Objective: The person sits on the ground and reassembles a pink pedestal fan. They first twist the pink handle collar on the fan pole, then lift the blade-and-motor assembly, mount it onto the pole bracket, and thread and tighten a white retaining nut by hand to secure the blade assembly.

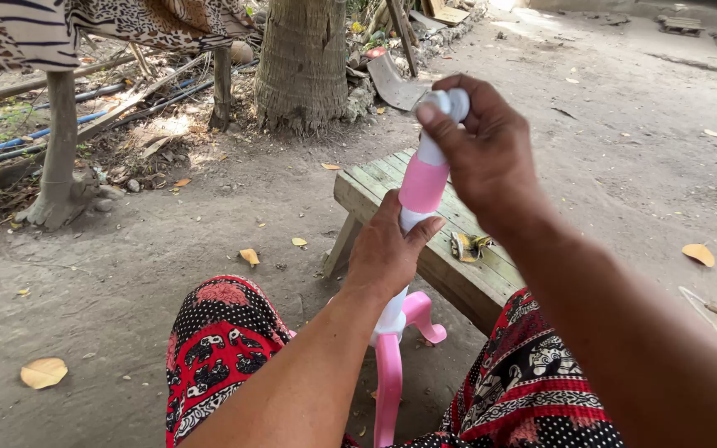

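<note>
Pink and white plastic stand, held upright in two hands.
Left hand [387, 249] wraps the white shaft of the stand [421, 184] below its pink sleeve; right hand [483, 149] closes over the white top end. Pink feet rest on the dirt ground [168, 257] between patterned knees; wooden table [458, 257] just behind.

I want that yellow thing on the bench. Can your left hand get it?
Probably yes. The yellow thing lies on the bench just beside the left hand, with nothing between them. But that hand is gripping the pink pole, so it must let go first.
</note>
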